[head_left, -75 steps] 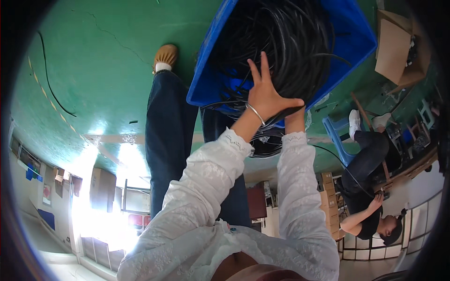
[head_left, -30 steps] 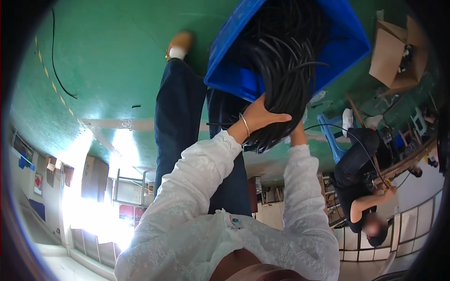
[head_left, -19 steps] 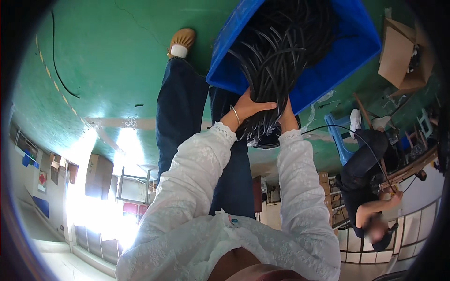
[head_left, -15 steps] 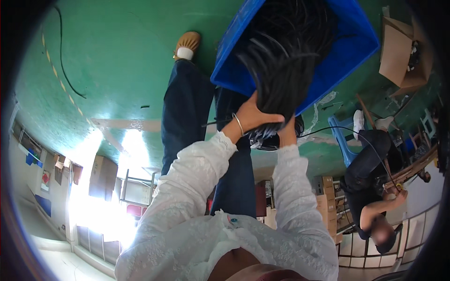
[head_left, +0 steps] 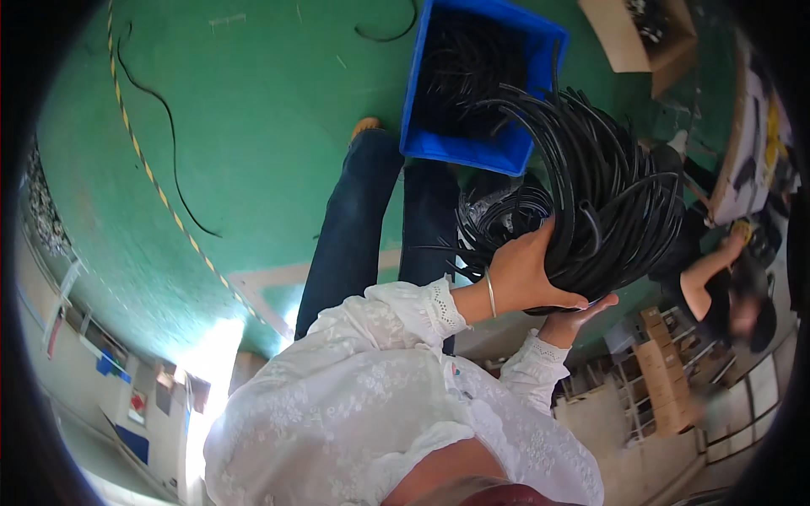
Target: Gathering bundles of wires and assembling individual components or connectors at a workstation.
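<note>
Lifting step, by the look of it: a thick bundle point(head_left: 591, 194) of black cables up out of the blue bin point(head_left: 472, 84) and held in the air to the right of it, clear of the rim. More black cable lying in the bin, and a loose tangle point(head_left: 498, 219) on the green floor point(head_left: 253, 126) just below it, beside the jeans-clad legs point(head_left: 371, 219).

Left hand point(head_left: 523, 274), bangle at the wrist, wrapped over the lower near side of the bundle, fingers curled and pressed against the loops. Right hand point(head_left: 578, 316) under the bundle, palm up, fingers spread flat as a support; thumb not visible, so cannot tell how firmly closed.

Bundle's loops springing outward at the top, several loose ends sticking free toward the upper right.

Next move, judged from this: needs both hands kept tight around the loops to stop them fanning apart, and a clear swing away from the bin without snagging trailing ends on its edge or on the tangle.

Elsewhere: a cardboard box point(head_left: 641, 34) beyond the bin, a seated person point(head_left: 717, 287) at the right edge, a stray cable point(head_left: 160, 126) across the floor on the left.
</note>
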The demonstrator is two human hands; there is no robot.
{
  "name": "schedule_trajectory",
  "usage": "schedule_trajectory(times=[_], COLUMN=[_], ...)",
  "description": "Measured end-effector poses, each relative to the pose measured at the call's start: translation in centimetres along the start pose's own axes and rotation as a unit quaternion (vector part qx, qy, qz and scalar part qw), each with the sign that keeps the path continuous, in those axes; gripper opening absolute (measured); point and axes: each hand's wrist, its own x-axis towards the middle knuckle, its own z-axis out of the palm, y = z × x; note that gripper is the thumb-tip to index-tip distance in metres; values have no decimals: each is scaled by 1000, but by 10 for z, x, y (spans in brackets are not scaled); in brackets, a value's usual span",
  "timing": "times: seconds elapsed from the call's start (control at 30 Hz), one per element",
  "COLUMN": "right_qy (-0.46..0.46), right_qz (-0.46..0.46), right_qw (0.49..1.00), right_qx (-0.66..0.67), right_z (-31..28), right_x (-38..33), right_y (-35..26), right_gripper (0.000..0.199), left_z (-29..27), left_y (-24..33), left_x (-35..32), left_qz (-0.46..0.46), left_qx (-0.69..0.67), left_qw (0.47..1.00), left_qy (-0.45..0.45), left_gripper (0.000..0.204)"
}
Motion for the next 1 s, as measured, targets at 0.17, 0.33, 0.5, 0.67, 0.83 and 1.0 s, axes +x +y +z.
schedule_trajectory(times=[0.17, 0.33, 0.5, 0.67, 0.83, 1.0], right_qy=[40, 26, 104, 258, 341, 333], right_qz=[-24, -29, 5, -46, -18, -110], right_qw=[988, 977, 945, 887, 848, 799], right_qx=[147, 211, 312, 380, 404, 488], right_z=[-66, -278, -471, -735, -932, -1143], right_x=[-48, -132, -208, -258, -279, -160], right_y=[-15, 3, 32, 110, 103, 83], right_gripper=[92, 86, 83, 86, 80, 75], left_z=[45, 208, 386, 637, 840, 1097], left_y=[42, 10, -62, -220, -270, -293], left_x=[-51, -174, -267, -371, -442, -398], left_qz=[31, 26, -11, -28, -140, -113], left_qx=[94, 117, 144, 148, 160, 184], left_qw=[992, 975, 934, 870, 813, 767], left_qy=[-78, -187, -328, -469, -542, -604], left_gripper=[105, 110, 114, 108, 96, 90])
